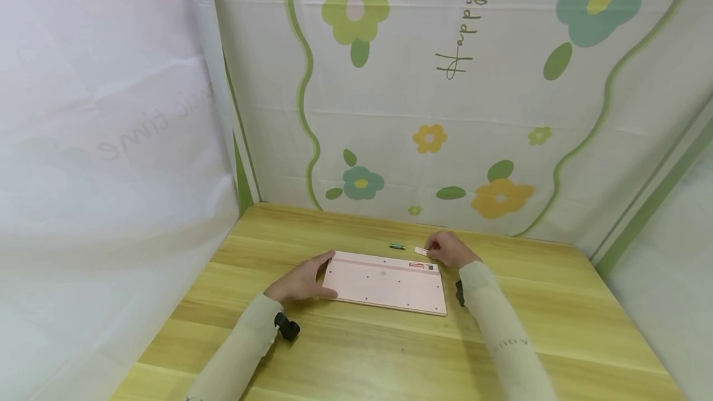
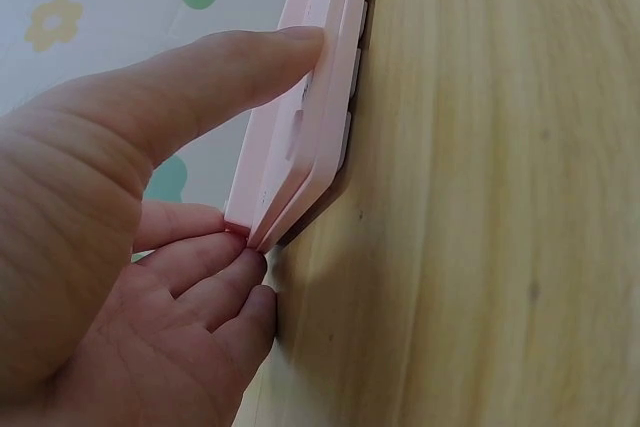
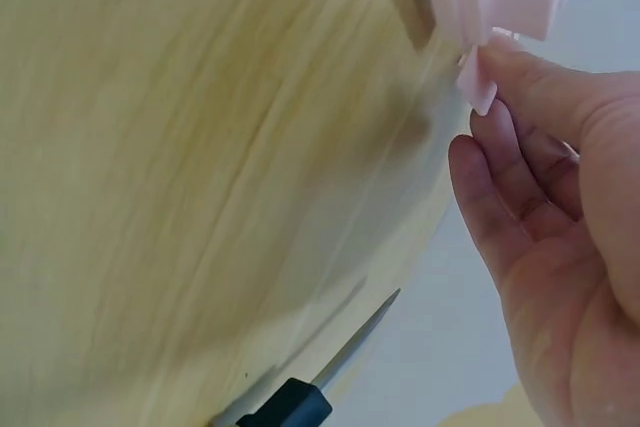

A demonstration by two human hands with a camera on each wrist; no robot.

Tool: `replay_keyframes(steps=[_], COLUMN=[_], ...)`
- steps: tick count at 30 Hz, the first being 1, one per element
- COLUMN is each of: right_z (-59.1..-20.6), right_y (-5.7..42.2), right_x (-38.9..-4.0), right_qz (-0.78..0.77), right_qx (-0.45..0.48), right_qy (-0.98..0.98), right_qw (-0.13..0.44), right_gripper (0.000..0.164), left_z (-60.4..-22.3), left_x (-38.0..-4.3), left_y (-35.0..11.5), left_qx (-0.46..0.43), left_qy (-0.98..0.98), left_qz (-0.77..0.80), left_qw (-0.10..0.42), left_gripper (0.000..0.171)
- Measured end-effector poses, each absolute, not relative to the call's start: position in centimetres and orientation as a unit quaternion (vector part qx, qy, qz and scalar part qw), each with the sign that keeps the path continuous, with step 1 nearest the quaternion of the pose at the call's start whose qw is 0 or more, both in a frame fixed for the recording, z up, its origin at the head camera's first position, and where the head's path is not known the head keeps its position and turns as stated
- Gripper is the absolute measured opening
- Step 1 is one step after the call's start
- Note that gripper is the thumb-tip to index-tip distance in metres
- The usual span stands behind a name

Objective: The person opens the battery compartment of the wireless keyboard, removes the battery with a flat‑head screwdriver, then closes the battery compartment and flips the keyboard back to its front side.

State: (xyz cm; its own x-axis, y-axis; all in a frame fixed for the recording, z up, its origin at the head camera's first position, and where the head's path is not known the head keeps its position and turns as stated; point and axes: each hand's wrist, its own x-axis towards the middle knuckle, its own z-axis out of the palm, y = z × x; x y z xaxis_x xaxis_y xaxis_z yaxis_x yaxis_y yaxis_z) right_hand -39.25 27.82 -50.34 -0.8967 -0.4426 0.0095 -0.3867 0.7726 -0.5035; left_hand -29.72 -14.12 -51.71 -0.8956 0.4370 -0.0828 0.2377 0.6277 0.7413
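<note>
A pink keyboard point(image 1: 384, 286) lies underside up on the wooden table, its keys facing down in the left wrist view. My left hand point(image 1: 301, 280) holds its left end, thumb on the near edge and fingers at the far corner. At the upper right of the underside is an uncovered battery slot point(image 1: 416, 265) with a reddish battery inside. My right hand point(image 1: 450, 249) pinches a small pale pink battery cover point(image 1: 421, 251) just beyond the keyboard's far right corner. In the right wrist view, the cover point(image 3: 479, 85) sits between thumb and fingertips.
A loose green battery point(image 1: 397, 246) lies behind the keyboard, left of the cover. A pointed metal tool with a dark handle point(image 3: 290, 405) shows low in the right wrist view. The wooden table point(image 1: 356, 351) ends at a flower-patterned curtain point(image 1: 390, 104) at the back.
</note>
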Motion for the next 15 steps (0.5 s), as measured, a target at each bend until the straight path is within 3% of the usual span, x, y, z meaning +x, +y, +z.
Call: replay_keyframes(steps=[15], right_z=[-47.5], right_y=[27.5], right_x=[-37.3], right_qz=[-0.275], right_qx=[-0.234], right_qy=[0.929], right_qw=[0.084], right_gripper=[0.008], left_z=[-52.0], left_x=[-29.9], left_y=[-14.3], left_qx=[0.189], left_qy=[0.893], left_qz=[0.387], left_qw=[0.128], left_gripper=[0.108])
